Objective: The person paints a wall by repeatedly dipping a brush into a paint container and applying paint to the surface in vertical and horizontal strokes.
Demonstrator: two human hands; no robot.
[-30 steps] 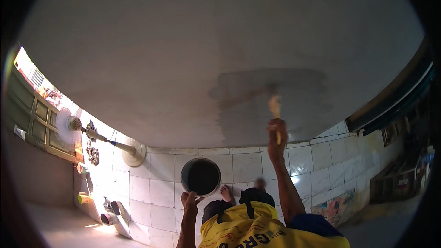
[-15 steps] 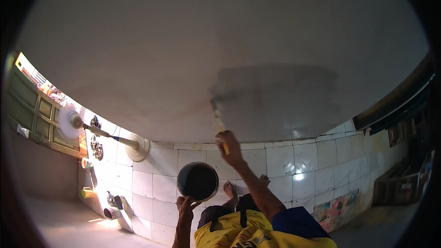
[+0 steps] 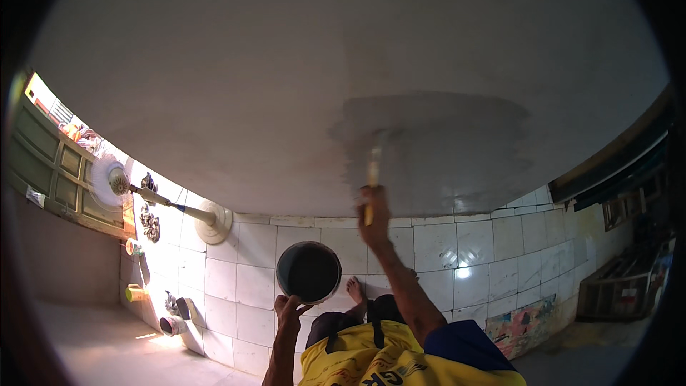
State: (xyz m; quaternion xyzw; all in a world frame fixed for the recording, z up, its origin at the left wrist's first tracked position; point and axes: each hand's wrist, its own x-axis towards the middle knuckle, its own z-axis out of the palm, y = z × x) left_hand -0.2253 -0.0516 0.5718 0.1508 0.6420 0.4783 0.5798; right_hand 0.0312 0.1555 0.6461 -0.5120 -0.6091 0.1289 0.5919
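My right hand (image 3: 374,216) is closed round the yellow handle of a paintbrush (image 3: 374,164), its bristle end blurred against the wall. Around the brush a dark grey painted patch (image 3: 457,129) spreads over the paler wall (image 3: 214,100). Lower down, my left hand (image 3: 289,307) grips the near rim of a round bucket (image 3: 309,271), tilted so its dark inside shows. How much paint it holds I cannot tell.
A pedestal fan (image 3: 118,180) leans across the left view beside a green panelled door (image 3: 50,157). Small pots, including a yellow one (image 3: 134,293), stand on the white tiled floor (image 3: 243,307). A paint-stained sheet (image 3: 522,325) and a wooden crate (image 3: 614,289) are at right.
My right hand has moved right and slightly up with the paintbrush, from the patch's left edge further into it. My left hand and the bucket are shifted slightly up.
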